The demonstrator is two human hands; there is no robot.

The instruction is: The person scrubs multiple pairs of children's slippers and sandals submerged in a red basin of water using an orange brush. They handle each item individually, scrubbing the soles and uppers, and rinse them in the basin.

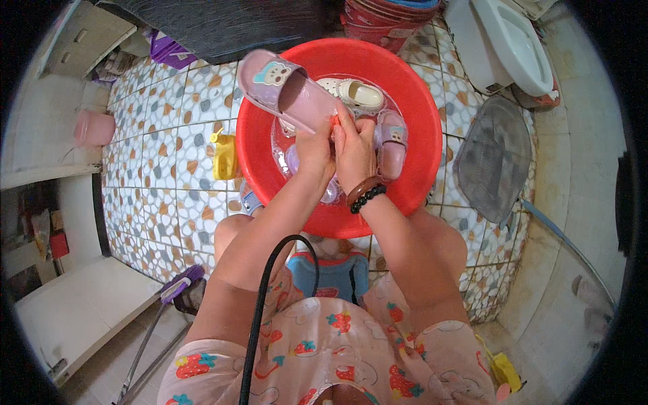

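Note:
A pink slide sandal (pixel 314 104) with a cartoon animal patch on its strap is held up over a red plastic basin (pixel 422 126). My left hand (pixel 315 152) grips its heel end from below. My right hand (pixel 354 149) is pressed close at the same end, beside a small orange-red thing between the hands, too hidden to name; what the right fingers hold cannot be told. In the basin's sudsy water lie a matching pink slide (pixel 393 154) at the right, a cream clog (pixel 365 96) at the back and purplish shoes, partly covered by my hands.
A yellow bottle (pixel 225 157) stands left of the basin. Stacked red buckets (pixel 387 23) and a toilet (pixel 521 48) are behind. A grey mesh net (pixel 493 159) with a blue handle lies at the right. A purple brush (pixel 183 283) is at lower left; a black cable arches before my chest.

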